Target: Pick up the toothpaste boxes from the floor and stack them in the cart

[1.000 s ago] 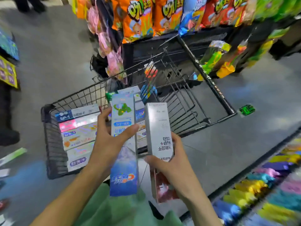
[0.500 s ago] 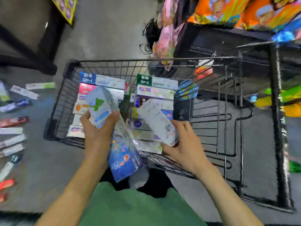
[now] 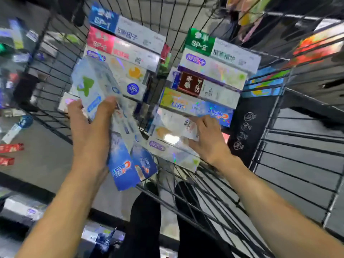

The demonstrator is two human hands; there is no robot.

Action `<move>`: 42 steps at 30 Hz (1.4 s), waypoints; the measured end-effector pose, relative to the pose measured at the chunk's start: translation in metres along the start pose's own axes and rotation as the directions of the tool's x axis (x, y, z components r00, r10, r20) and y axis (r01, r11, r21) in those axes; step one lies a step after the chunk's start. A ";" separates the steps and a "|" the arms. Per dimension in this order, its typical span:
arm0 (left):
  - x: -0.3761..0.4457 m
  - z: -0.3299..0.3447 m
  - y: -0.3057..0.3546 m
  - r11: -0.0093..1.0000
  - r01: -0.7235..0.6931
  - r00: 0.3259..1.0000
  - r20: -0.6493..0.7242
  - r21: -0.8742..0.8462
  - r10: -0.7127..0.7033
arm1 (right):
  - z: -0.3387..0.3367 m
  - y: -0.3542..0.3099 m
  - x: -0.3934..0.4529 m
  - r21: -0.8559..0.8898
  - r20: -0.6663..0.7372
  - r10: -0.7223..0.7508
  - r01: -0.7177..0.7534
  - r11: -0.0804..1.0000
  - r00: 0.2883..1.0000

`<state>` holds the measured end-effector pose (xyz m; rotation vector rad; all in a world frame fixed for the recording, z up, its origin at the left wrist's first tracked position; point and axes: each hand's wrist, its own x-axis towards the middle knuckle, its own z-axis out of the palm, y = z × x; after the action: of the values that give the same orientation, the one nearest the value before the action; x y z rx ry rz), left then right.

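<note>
I am leaning over the wire cart (image 3: 55, 58), looking almost straight down into it. A second ago I stood back from it with 1 toothpaste box upright in each hand; now both hands are down inside the basket.

My left hand (image 3: 89, 127) grips a long pale blue box (image 3: 96, 90) with a green shape on it, thumb across its face and fingers curled behind. Its dark blue end hangs toward my legs, over the cart's near rim. It hovers tilted above the left-hand stack (image 3: 130, 53), not yet laid down.

My right hand (image 3: 206, 140) has brought the white box (image 3: 175, 127) down onto the near end of the right-hand stack (image 3: 214, 71). The fingers lie spread over that box's right end, pressing it into place. The frame is smeared by motion, so I cannot say for sure whether the thumb still pinches it or the hand is simply flat on top; it looks flat to me.

So 1 of the 2 boxes seems as good as placed, and the blue 1 is next, most likely onto the left stack.

Both stacks already hold several boxes lying flat in rows. More loose boxes (image 3: 11, 148) lie scattered on the grey floor (image 3: 46, 159) to my left, well apart from the cart, so the job is far from done.
</note>
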<state>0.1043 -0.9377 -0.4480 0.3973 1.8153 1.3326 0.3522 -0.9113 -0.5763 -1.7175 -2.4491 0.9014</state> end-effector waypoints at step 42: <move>0.060 0.106 -0.132 -0.361 -0.854 -0.337 0.927 -0.375 -0.164 | -0.048 0.055 0.009 0.051 -0.213 0.179 -0.172 0.984 0.961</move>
<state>0.1770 -0.8814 -0.6022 3.0106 0.4695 -0.1156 0.4112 -0.8696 -0.5645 -1.9322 -2.1624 0.7164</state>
